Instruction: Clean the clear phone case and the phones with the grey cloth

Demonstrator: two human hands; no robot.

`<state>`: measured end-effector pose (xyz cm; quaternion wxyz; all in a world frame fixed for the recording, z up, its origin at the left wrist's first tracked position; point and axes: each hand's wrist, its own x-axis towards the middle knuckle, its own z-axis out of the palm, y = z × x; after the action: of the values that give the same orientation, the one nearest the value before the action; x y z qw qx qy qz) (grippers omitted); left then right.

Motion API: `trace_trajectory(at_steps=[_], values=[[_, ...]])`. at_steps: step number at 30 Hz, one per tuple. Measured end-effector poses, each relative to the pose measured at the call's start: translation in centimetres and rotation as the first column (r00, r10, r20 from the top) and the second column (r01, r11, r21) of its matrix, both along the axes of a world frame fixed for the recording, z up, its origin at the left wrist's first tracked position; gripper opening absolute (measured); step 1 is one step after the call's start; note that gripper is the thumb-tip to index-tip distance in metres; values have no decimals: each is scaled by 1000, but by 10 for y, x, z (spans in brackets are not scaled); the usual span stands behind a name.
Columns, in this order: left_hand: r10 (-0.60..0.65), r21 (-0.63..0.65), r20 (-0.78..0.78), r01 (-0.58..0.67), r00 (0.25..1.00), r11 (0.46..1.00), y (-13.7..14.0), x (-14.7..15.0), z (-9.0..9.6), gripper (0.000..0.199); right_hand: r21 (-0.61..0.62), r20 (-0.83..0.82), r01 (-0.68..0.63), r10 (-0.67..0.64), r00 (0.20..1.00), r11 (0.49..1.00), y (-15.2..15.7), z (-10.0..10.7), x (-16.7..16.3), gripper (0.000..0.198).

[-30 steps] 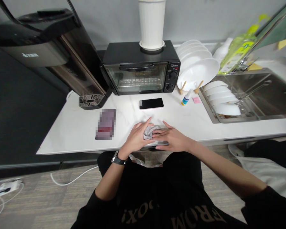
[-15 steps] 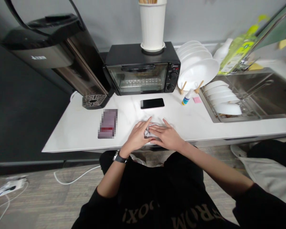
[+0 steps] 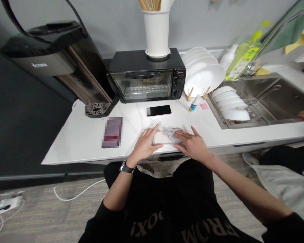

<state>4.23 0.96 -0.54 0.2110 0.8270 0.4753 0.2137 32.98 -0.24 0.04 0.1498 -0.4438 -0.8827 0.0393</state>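
My left hand (image 3: 144,143) was spread wide around one end of a pale flat thing (image 3: 161,137) on the counter (image 3: 78,143). My right hand (image 3: 196,144), thumb apart, touched the crumpled cloth (image 3: 171,132) on top.

At the centre of the lower half, a crumpled cloth (image 3: 172,133) looks soft and matt against a pale slab (image 3: 162,137) with a smooth face, its material unclear. The white countertop (image 3: 131,118) beneath is smooth and stone-like, faintly veined. Just above, the phone (image 3: 159,110) shows glossy black glass. The oven (image 3: 131,59), upper middle, pairs a dark, matt casing with a shiny glass door (image 3: 144,84). Upper left, the dispenser (image 3: 47,64) mixes glossy black plastic and a metallic sheen. Towards the right, plates (image 3: 205,79) have a ceramic gloss, and the sink (image 3: 281,123) is stainless metal. Chopsticks (image 3: 152,5) at the top look like plain wood.
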Motion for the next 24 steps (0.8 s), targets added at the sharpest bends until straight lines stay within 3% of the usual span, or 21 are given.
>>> trace_trajectory(at_steps=[5,9,11,14,18,20,24], values=[[10,23,0,-10,1000,1000,2,0,-3,107,-47,-107,-81,76,991,996,-2,-4,-51,69],[42,49,-13,-42,999,998,2,-1,-8,103,-70,-159,-177,164,974,982,-1,-4,-86,71],[66,71,-22,-64,998,995,2,-1,-11,102,-74,-152,-196,183,971,978,0,-4,-83,70],[95,98,-35,-91,995,991,3,1,-12,103,-63,-101,-179,172,980,982,6,-3,-52,62],[73,104,-22,-70,997,992,3,4,-11,101,10,-23,-3,3,1000,1000,13,-4,-18,55],[62,103,-17,-60,998,993,3,4,-10,100,45,-15,16,-15,1000,999,9,-6,-28,64],[52,105,-22,-49,998,993,2,0,-11,99,23,-90,-114,116,989,993,-6,-12,-68,79]])
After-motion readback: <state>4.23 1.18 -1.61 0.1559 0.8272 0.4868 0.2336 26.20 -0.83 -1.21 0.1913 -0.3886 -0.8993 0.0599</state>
